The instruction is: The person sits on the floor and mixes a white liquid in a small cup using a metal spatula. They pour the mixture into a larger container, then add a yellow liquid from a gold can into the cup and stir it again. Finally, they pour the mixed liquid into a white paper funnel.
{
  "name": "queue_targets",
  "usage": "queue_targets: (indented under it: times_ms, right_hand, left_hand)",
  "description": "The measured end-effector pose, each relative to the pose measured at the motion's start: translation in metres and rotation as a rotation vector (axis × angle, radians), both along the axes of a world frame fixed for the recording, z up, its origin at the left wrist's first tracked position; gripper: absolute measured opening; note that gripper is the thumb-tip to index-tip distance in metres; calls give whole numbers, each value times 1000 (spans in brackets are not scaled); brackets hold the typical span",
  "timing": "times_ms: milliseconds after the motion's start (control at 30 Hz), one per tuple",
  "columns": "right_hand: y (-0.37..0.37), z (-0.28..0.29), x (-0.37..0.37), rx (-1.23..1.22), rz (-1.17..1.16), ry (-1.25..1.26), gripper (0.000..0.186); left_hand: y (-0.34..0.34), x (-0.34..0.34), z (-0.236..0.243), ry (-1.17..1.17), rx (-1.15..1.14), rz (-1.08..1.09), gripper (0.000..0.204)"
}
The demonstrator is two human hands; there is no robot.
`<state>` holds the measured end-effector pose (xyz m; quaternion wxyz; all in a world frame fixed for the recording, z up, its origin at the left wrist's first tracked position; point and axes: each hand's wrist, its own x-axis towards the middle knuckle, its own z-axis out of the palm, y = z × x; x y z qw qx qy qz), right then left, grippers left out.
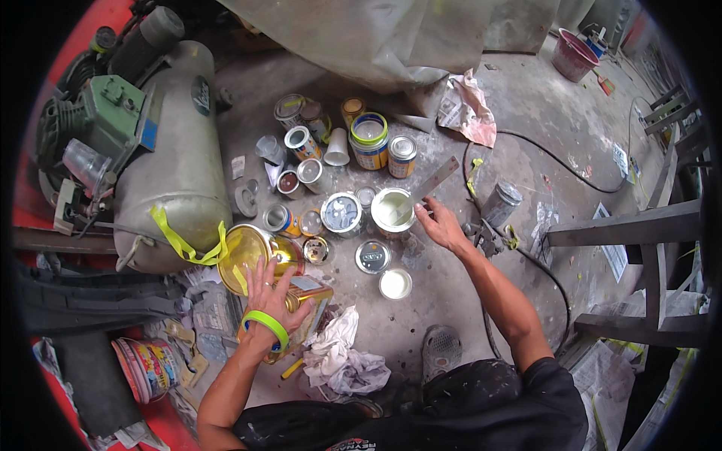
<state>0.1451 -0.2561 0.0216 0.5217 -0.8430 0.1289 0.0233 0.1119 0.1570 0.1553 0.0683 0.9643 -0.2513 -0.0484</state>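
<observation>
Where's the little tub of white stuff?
In the head view, the little tub sits on the floor, just below and right of the dark round lid, lower left of the right hand.

a grey, stained concrete floor (447, 308) ran through the space, speckled with pale spots and scraps. a large grey sheet (376, 45) hung in folds across the far side. on the left stood a compressor tank (169, 165) with a green pump (116, 109) on top, near a red surface (34, 188). a maroon basin (575, 60) sat at the far right; nearer, grey frames (624, 225) stood beside spread newspaper (602, 383). a dark hose (566, 304) curved over the ground.
</observation>
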Motion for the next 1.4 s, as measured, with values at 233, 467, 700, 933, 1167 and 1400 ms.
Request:
queue_targets:
  times_ms: [233,467,700,933,1167,1400]
  right_hand:
    - [-5,-15,-24,118,279,135,113]
    - [-1,-23,-74,120,475,385,120]
    - [23,12,-111,-40,543,183,120]
    - [-2,23,-97,-81,392,100,94]
    - [-5,31,-106,-135,230,225,72]
    - [3,41,-100,-158,269,149,60]
  left_hand:
    - [-2,1,8,46,24,4,76]
    - [-1,2,10,47,38,2,79]
    - [-1,3,7,29,42,-1,81]
    - [-1,11,49,-236,-302,-87,69]
    - [3,-102,228,-502,-871,-165,24]
    - [-19,-90,262,147,-1092,-628,48]
